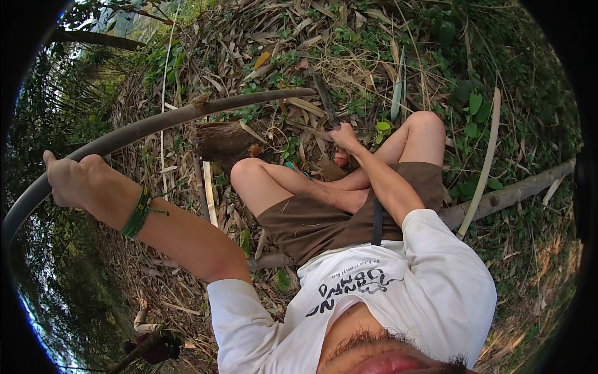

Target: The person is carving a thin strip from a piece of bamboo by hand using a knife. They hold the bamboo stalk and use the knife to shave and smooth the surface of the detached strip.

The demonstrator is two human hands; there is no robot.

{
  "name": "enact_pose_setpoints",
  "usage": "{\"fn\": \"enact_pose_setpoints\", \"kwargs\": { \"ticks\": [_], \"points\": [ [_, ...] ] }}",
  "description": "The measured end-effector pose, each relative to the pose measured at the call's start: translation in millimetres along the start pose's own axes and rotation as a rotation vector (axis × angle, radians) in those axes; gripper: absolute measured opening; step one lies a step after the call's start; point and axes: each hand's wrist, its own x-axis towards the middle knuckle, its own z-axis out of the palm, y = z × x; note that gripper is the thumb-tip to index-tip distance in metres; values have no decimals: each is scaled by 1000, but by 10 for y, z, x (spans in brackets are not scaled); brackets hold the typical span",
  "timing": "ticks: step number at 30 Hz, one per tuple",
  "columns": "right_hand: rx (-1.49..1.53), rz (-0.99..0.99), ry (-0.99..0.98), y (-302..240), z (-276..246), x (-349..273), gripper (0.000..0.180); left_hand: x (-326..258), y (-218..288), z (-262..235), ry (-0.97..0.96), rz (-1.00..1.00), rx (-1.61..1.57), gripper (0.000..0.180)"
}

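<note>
Clearly your left hand (65,177) clamps the long bamboo pole (187,115) to steady it, while your right hand (344,136) grips the machete (325,98) over its base.

Count of things in view

One long bent pole (156,128), one machete (326,100), one green wristband (138,214), one cut stump (221,140), one log (511,194).

A smooth, matt grey-brown bamboo pole (187,115), a dull metal blade (325,98) and dry, papery leaf litter (187,293).
</note>
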Motion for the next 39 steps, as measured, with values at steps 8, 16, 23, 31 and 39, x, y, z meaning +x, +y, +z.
{"fn": "enact_pose_setpoints", "kwargs": {
  "ticks": [8,16,23,31,39],
  "points": [
    [52,-146,-84,-188,86,-93,11,-361,254,324,247,-78,23,48],
    [-59,96,24,-186,-18,203,16,-467,240,435,258,-113,-12,51],
    [-34,144,-55,31,-56,196,16,-417,214,415,260,-121,-17,55],
    [-41,151,-92,-126,-24,165,16,-331,151,467,263,-112,-23,58],
    [-103,-11,-58,-284,-2,13,14,-393,159,463,280,-124,-20,62]
  ]
}}
